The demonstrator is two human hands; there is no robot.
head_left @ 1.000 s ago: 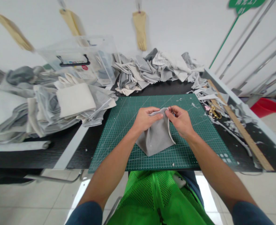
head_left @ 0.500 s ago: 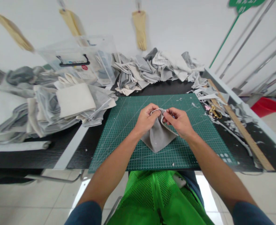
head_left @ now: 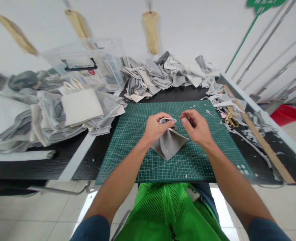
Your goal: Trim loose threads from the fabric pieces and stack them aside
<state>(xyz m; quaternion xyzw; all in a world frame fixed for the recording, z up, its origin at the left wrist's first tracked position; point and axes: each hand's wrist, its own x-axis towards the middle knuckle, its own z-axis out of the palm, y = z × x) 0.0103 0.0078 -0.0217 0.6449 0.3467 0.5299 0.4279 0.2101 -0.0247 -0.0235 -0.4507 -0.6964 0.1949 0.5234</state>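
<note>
My left hand (head_left: 156,128) is closed on the gathered top edge of a grey piece of fabric (head_left: 168,147), pinching it between thumb and fingers. The fabric's lower corner hangs down over the green cutting mat (head_left: 132,157). Just to the right, apart from the fabric, my right hand (head_left: 196,125) is raised with thumb and fingers curled toward each other. Something small and dark shows among its fingers; I cannot make out what it is.
Folded grey and cream fabrics (head_left: 82,107) are piled at left beside a clear plastic box (head_left: 105,72). More fabric (head_left: 148,75) lies heaped behind the mat. At right are gold-handled scissors (head_left: 231,120), scraps and a wooden ruler (head_left: 262,140).
My right hand has come off the fabric edge and moved a little to the right. My left hand keeps its hold, and the fabric has shifted slightly.
</note>
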